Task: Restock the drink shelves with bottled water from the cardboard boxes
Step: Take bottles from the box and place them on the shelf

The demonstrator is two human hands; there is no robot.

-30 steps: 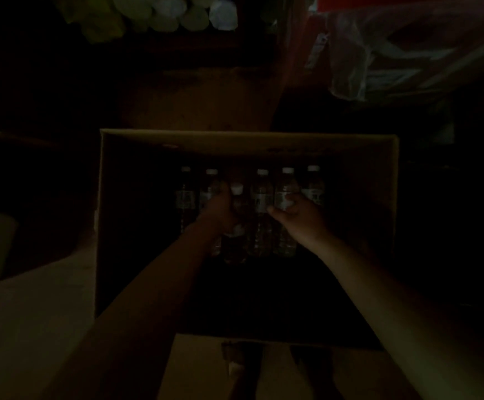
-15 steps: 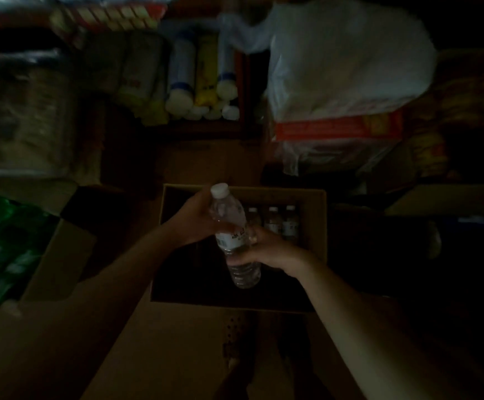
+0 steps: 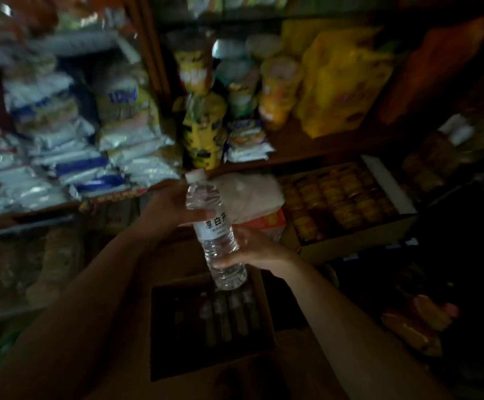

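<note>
A clear water bottle (image 3: 216, 232) with a white cap and white label is held tilted above an open cardboard box (image 3: 265, 316). The left hand (image 3: 168, 207) grips its upper part just below the cap; the right hand (image 3: 252, 251) wraps its lower part, fingers (image 3: 223, 262) curled across the front. More bottles (image 3: 229, 313) stand in the dim box below. Behind, a wooden shelf (image 3: 301, 144) carries yellow packages (image 3: 342, 82) and stacked white bags (image 3: 62, 157), blurred. To the right, an open carton (image 3: 359, 243) holds rows of orange-yellow packs.
</note>
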